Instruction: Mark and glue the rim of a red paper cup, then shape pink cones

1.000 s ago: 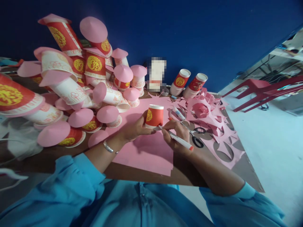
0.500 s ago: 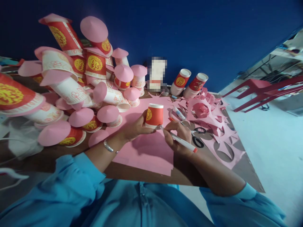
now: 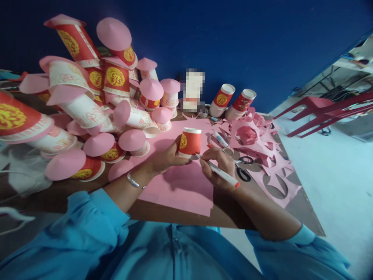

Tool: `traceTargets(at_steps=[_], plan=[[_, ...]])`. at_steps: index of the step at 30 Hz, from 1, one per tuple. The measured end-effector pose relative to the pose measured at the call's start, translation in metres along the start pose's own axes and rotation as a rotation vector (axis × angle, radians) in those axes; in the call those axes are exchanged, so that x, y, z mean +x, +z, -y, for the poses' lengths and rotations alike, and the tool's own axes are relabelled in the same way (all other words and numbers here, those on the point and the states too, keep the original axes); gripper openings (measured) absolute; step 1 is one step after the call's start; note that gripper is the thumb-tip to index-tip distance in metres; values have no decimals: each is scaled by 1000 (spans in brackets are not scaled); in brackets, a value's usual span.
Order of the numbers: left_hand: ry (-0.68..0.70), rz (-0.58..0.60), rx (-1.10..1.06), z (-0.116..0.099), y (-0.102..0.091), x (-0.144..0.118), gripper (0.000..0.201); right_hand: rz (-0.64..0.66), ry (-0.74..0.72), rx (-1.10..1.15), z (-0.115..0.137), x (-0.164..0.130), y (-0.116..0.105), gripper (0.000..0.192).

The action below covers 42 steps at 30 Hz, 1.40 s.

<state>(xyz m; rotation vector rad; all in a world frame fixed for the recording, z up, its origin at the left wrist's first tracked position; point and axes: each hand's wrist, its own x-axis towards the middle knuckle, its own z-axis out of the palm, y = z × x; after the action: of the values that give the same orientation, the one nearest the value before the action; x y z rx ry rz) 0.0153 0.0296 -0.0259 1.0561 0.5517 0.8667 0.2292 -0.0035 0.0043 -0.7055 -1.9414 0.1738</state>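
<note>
My left hand [image 3: 169, 157] is closed round the lower left side of a red paper cup [image 3: 192, 142] with a yellow emblem and white bands at top and bottom. In my right hand [image 3: 219, 165] is a white marker [image 3: 224, 174] with a red end. Its tip meets the cup's lower right edge, where a small dark red mark shows. Beneath both hands lie pink paper sheets [image 3: 177, 194]. Black-handled scissors [image 3: 244, 174] rest just beyond my right hand, and a glue stick [image 3: 220, 138] lies near a clear ring-shaped thing behind it.
At left, many cups with pink cone tops [image 3: 132, 140] are piled high. Pink paper scraps [image 3: 271, 171] cover the table's right side. Two stacks of cups [image 3: 222, 100] stand against the blue wall [image 3: 262, 46]. A red plastic stool [image 3: 314, 107] is on the floor at right.
The marker's tip has shifted slightly up along the cup's lower edge, and its red end has moved a little up and left. My left hand keeps its hold on the cup.
</note>
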Motion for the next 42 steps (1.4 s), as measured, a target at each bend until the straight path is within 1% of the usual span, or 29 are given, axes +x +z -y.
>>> traceTargets(at_steps=[10, 16, 21, 32, 36, 42], plan=[[3, 1, 3, 2, 0, 0, 69, 9, 44, 25, -2, -3, 2, 14], [-14, -11, 40, 1, -1, -1, 73, 12, 19, -6, -1, -3, 3, 8], [-14, -28, 53, 1, 0, 0, 76, -8, 19, -2, -2, -3, 4, 10], [-13, -17, 18, 3, -1, -1, 74, -37, 26, -35, -4, -5, 5, 10], [-4, -7, -7, 4, -1, 0, 70, -27, 24, -52, -4, -5, 5, 9], [22, -7, 25, 4, -2, 0, 67, -10, 16, -10, -1, -3, 3, 12]])
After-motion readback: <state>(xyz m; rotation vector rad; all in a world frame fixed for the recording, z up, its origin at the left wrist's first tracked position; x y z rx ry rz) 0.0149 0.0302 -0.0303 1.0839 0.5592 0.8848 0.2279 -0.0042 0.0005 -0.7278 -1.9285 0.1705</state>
